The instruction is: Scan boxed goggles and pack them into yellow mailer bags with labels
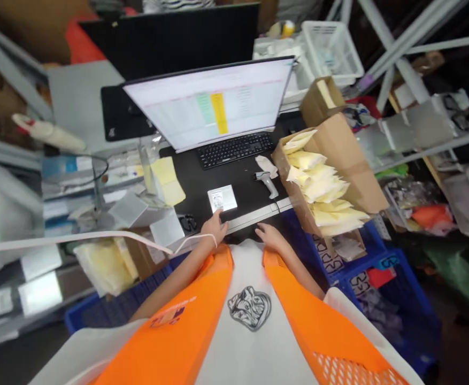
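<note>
Orange vest (186, 321) fills the bottom of my view, and just past it both hands sit at the near edge of the black desk (242, 176). My left hand (214, 227) rests with its fingertips right below a small white card (222, 199), near it but, as far as I can tell, not quite on it; fingers loose, gripping nothing. My right hand (269, 235) lies a little apart from the left at the desk edge, also empty (palm down, fingers slack).

Beyond the card lies a handheld scanner (267, 182), untouched, then the keyboard (236, 148) and the lit monitor (214, 104) showing a table with green and yellow columns. To the right, an open cardboard box (346, 160) leans toward me, stuffed with pale yellow packets (322, 187).

I'd judge I'm at the start of a pick-up: the left hand is poised at the card. The card lies flat, so lifting it would call for sliding a fingertip under an edge or dragging it off the desk lip.
</note>
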Demonstrator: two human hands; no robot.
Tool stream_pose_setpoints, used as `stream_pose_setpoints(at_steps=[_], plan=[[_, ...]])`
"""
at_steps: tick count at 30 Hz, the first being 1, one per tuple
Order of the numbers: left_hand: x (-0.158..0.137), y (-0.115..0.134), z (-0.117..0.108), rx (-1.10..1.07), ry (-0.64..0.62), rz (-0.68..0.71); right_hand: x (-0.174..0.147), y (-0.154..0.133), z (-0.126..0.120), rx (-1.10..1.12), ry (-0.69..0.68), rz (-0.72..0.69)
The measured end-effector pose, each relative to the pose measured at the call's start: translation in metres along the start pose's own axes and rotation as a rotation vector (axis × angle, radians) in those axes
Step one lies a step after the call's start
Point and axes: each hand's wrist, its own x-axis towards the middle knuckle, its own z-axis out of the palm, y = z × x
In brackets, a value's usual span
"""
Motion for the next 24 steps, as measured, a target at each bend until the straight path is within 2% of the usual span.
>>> stream_pose_setpoints(at_steps=[3, 5, 10, 13, 17, 21, 24], plan=[[0.01, -0.004, -0.01, -0.011, -0.03, -0.01, -0.012, 0.003, -0.007, 0.124, 0.008, -0.008], [0.015, -0.004, -0.016, -0.03, -0.031, -0.028, -0.018, 0.012, -0.022, 0.175, 0.041, -0.012], [0.025, 0.008, -0.02, -0.064, 0.029, -0.17, -0.03, 0.06, -0.092, 0.189, 0.292, -0.065], [0.024, 0.025, -0.013, -0.087, 0.139, -0.277, -0.037, 0.099, -0.152, 0.273, 0.422, -0.143], [0.021, 0.053, 0.003, -0.161, 0.274, -0.389, -0.04, 0.157, -0.251, 0.361, 0.614, -0.177], [0.014, 0.078, 0.02, -0.162, 0.269, -0.476, -0.024, 0.205, -0.357, 0.396, 0.749, -0.229], [0.0, 0.101, 0.039, -0.124, 0.275, -0.458, 0.008, 0.216, -0.427, 0.29, 0.758, -0.242]])
